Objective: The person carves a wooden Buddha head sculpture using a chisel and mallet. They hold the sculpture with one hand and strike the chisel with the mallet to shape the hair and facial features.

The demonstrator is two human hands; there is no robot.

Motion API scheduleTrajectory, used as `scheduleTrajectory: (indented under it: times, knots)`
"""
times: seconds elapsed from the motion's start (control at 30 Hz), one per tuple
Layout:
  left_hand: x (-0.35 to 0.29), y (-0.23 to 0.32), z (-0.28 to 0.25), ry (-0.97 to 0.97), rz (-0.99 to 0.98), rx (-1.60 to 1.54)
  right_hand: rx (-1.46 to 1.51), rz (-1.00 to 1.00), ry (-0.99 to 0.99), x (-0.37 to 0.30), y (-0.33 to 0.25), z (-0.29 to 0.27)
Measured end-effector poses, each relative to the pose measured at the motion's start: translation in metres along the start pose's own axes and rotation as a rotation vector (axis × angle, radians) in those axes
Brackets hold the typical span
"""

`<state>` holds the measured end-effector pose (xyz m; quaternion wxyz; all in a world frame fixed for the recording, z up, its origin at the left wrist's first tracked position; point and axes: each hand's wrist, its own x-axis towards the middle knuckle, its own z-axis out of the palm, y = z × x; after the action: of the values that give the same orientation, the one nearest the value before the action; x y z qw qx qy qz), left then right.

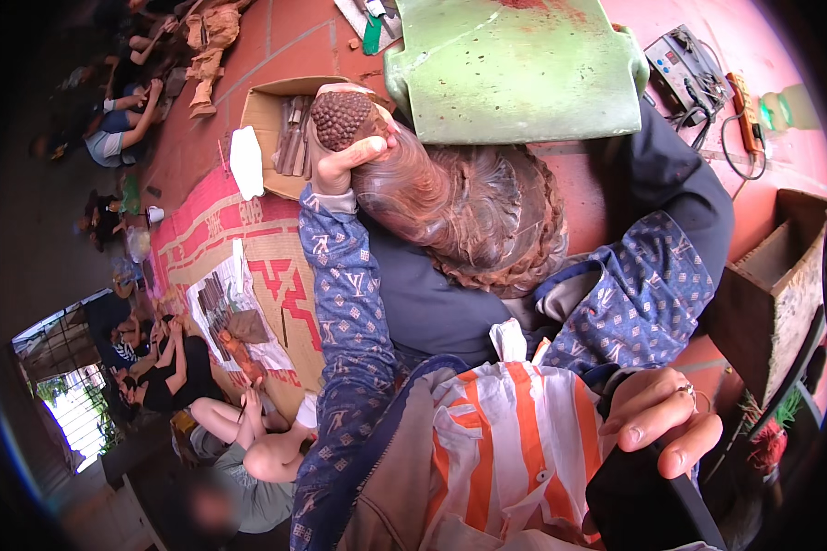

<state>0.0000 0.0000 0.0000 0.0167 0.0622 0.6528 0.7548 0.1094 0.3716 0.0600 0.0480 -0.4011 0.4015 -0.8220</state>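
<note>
Across my lap lies a dark, glossy wood carving [432, 197], with a knobbed round head at its left end and rough, ragged edges at its right. My left hand [347, 165] is closed round it just below the knobbed head, thumb on the near side and the other fingers partly hidden. At the lower right, close to my body, my right hand [666, 422] wears a ring. Its fingers bend over a black, flat-sided object [652, 500] whose kind I cannot tell. A worn green seat [524, 87] stands just beyond the carving.
Left of the carving, a cardboard box [259, 108] holds several chisels. More tools [213, 303] lie on paper over a cardboard sheet [289, 266]. Rightward are a control box [678, 69], an orange power strip [746, 110] with cables and a wooden box [772, 303]. Several people sit at left.
</note>
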Motion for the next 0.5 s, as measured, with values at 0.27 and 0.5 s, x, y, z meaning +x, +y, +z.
scheduleTrajectory:
  times: [0.27,0.5]
  knots:
    - [-0.012,0.007,0.020,0.120,0.045,0.189,-0.003,-0.042,0.066,-0.002,0.001,0.011]
    - [-0.007,0.007,0.026,0.082,0.113,0.225,0.037,-0.049,0.011,-0.005,-0.002,0.004]
